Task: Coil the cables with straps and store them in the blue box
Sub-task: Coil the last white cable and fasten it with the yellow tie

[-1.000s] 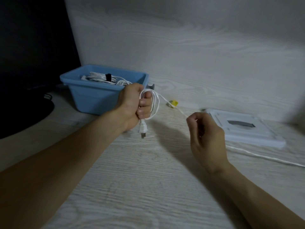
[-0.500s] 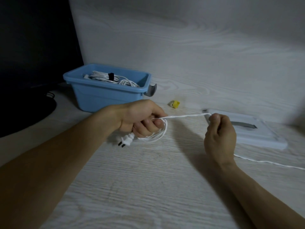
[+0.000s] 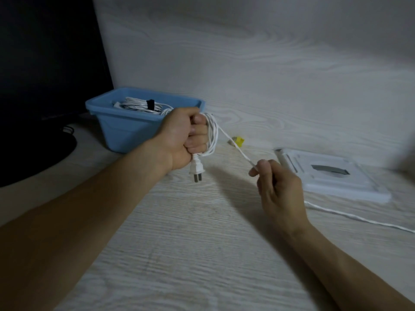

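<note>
White cable (image 3: 213, 133): thin cord, several loops wound round the left hand (image 3: 182, 140), held above the tabletop (image 3: 190, 254) just in front of the blue box's right near corner. Two-pin white plug (image 3: 196, 169) hangs from the bottom of the fist, pins down, clear of the surface. One strand runs taut from the loops down-right to the right hand (image 3: 278, 187); past that hand the cord lies slack on the tabletop and leaves the frame at the right edge.

Left hand: fingers (image 3: 197, 129) curled tight round the loops, a closed fist.

Right hand: thumb and forefinger pinching the strand at its tip; remaining fingers loosely curled.

Open room: broad bare stretch of pale wood-grain tabletop near the viewer, between and below both forearms. A pale wall closes the far side.

Blue box (image 3: 125, 131): open-topped plastic tub, far left, standing on the tabletop. Holds a coiled white cable bundle (image 3: 139, 105) bound by a black strap (image 3: 150, 104); the bundle fills the left part, the rest hidden by the rim and the left hand.

Other items: small yellow piece (image 3: 238, 140) on the tabletop behind the taut strand; flat white panel (image 3: 332, 178) with a grey slot, far right, just beyond the slack cord; dark screen (image 3: 45, 63) and its base at the far left edge.
</note>
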Action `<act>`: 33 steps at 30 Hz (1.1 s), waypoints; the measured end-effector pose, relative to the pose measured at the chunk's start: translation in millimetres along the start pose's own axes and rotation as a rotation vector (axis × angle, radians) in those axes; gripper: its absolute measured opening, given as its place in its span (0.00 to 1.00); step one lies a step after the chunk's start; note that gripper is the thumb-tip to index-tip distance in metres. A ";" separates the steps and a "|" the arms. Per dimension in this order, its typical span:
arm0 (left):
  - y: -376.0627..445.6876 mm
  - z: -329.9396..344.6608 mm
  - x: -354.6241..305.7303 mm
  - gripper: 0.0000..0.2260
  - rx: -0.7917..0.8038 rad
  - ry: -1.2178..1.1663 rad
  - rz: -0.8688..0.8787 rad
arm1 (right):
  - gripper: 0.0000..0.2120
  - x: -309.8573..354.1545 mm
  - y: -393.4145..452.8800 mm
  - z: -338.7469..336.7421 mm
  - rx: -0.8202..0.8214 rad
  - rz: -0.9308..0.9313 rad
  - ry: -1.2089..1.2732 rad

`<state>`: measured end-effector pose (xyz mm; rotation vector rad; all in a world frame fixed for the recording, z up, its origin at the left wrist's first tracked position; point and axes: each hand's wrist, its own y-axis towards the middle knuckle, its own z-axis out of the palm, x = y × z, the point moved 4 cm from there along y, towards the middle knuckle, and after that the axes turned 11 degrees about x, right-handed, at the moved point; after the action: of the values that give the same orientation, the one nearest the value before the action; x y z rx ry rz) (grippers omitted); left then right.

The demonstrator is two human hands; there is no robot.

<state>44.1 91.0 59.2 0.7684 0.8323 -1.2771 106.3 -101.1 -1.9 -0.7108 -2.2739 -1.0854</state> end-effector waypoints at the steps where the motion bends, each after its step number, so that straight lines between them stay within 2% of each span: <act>1: -0.3 -3.8 -1.0 0.20 -0.050 0.023 0.011 | 0.15 2.6 -0.8 1.9 0.013 -0.020 0.004; 5: -2.1 -12.7 -4.9 0.21 -0.144 0.253 -0.048 | 0.07 7.3 -3.3 -2.4 -0.064 -0.045 0.022; 7: -3.3 -13.4 -6.5 0.22 -0.116 0.371 -0.102 | 0.08 4.1 -3.0 -9.1 -0.150 -0.021 0.054; 9: -4.7 -11.9 -7.8 0.22 -0.082 0.393 -0.123 | 0.08 -1.2 -1.5 -11.0 -0.150 0.019 0.051; 13: -3.7 -6.6 -7.8 0.20 -0.050 0.206 -0.054 | 0.09 -4.3 -0.1 0.1 0.027 0.028 -0.049; 17: 2.2 -6.6 -2.0 0.19 -0.050 -0.041 0.038 | 0.09 8.2 -2.7 13.5 0.307 -0.136 -0.159; 20: 5.0 -3.5 1.9 0.19 -0.021 -0.141 0.068 | 0.18 10.9 -11.1 25.4 0.504 -0.222 -0.283; 22: 6.5 -0.2 5.4 0.13 -0.037 -0.029 0.117 | 0.24 12.2 -16.9 33.9 0.570 -0.276 -0.392; 24: 6.9 0.9 9.9 0.09 -0.112 0.261 0.196 | 0.28 18.5 -21.3 40.8 0.613 -0.334 -0.428; 26: 6.8 3.7 17.8 0.09 -0.138 0.505 0.245 | 0.30 24.7 -24.5 46.5 0.678 -0.392 -0.429; 30: 5.7 10.0 37.9 0.06 -0.068 0.798 0.180 | 0.31 30.2 -30.3 48.9 0.732 -0.457 -0.467; 33: 5.5 11.5 46.2 0.12 -0.029 0.815 0.069 | 0.28 33.6 -28.8 44.6 0.720 -0.473 -0.433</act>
<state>55.1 59.0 25.2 1.3107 1.4487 -0.8671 53.2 -72.9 -20.0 -0.1066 -3.0237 -0.2084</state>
